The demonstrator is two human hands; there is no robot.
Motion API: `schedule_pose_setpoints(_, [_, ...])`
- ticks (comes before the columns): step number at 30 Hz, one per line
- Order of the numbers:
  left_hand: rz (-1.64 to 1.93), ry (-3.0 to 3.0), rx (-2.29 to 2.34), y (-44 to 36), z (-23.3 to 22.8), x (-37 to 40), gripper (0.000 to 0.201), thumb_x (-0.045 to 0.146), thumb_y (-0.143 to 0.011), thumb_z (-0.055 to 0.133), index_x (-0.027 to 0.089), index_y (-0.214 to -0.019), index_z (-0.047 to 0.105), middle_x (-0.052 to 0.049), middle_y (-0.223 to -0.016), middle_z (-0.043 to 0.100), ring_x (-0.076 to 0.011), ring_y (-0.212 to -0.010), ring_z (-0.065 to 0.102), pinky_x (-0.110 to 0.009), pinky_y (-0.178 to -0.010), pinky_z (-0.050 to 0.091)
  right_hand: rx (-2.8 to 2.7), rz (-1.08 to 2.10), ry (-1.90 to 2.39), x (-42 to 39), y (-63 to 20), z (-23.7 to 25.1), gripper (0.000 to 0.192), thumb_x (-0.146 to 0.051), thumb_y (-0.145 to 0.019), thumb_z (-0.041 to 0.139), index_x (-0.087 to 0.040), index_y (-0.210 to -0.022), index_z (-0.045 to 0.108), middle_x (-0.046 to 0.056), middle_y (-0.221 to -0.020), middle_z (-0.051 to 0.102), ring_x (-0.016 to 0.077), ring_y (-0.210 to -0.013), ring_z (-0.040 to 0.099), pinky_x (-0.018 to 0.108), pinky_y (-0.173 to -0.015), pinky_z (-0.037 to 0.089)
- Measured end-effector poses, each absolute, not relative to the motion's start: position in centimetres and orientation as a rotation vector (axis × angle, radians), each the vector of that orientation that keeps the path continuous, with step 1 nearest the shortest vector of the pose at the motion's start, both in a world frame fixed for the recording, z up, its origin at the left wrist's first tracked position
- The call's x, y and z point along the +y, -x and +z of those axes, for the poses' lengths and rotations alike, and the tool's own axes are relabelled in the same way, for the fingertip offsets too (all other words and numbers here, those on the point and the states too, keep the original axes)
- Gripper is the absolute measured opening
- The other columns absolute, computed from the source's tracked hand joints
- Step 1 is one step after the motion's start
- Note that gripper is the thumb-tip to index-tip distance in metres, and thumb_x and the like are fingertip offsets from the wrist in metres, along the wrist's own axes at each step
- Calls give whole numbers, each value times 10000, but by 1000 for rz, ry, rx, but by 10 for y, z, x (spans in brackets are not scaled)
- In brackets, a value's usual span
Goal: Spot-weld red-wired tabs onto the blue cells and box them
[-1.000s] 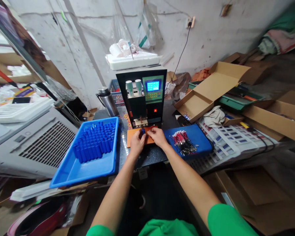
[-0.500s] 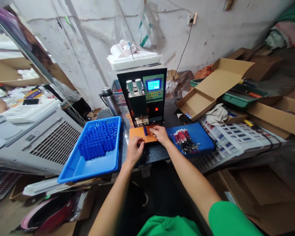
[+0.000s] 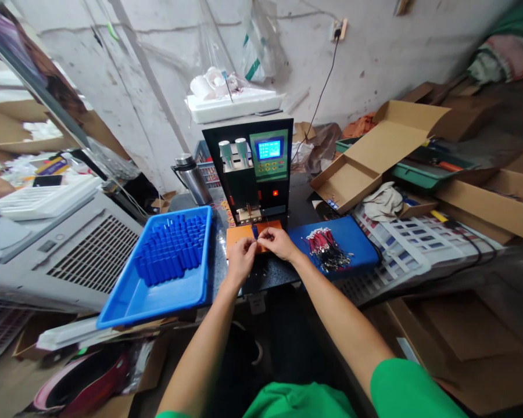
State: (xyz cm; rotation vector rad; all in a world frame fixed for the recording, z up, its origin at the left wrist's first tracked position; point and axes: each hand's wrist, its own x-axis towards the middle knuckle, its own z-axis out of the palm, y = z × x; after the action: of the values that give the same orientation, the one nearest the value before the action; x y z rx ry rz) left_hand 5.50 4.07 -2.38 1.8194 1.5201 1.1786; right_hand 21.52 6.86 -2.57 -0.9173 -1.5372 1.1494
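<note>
Both the left hand (image 3: 243,255) and right hand (image 3: 278,242) were over the front edge of the orange board (image 3: 236,234), fingertips drawn narrow, though I could not tell what they pinched. Just beyond them, near the board's middle, stood a blue cylinder (image 3: 255,231), probably set there to face the machine (image 3: 243,188). Towards the counter's (image 3: 218,239) left edge sat a blue tray (image 3: 165,293), with wires (image 3: 326,249) on the right, presumably for easy reach

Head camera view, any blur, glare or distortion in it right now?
Head view, edges: stretched and smeared, as on the bundle at upper right; head view, centre: clearer, with the screen glowing and highlights on the steel flask; head view, between the left hand and right hand: detail too small to tell.
</note>
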Motion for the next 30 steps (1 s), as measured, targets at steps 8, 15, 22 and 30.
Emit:
schedule_pose_setpoints(8, [1373,-1948,1460,-54,-27,34,123,270,-851,573,177,-890,644,-62,-912,662,-181,-832,651,-304,-762,541,-1394,1164,924,68,-216,-22,213,-381,-699,686,-174,-711,639,-10,-648,611,118,-577,522,245,-562,422])
schedule_pose_setpoints(15, [1125,-2315,1381,-51,-33,43,447,188,-835,577,211,-1280,611,-125,-1323,579,-264,-1224,565,-424,-1041,467,-1096,1321,919,71,-218,-20,212,-383,-644,674,-179,-668,622,-52,-491,501,84,-438,396,218,-427,271])
schedule_pose_setpoints(22, [1204,-2135,1328,-55,-35,54,443,260,-852,617,184,-1287,577,-51,-923,643,-177,-827,622,-317,-797,508,-1003,1356,910,72,-218,-14,241,-391,-640,694,-184,-611,576,-46,-514,517,69,-422,391,208,-401,232])
schedule_pose_setpoints(30, [1307,-1987,1424,-55,-16,61,259,370,-919,553,176,-1057,655,-21,-784,597,-158,-703,557,-279,-672,457,-1004,1317,929,74,-215,-15,222,-380,-641,697,-184,-616,595,-48,-496,502,73,-439,391,209,-419,248])
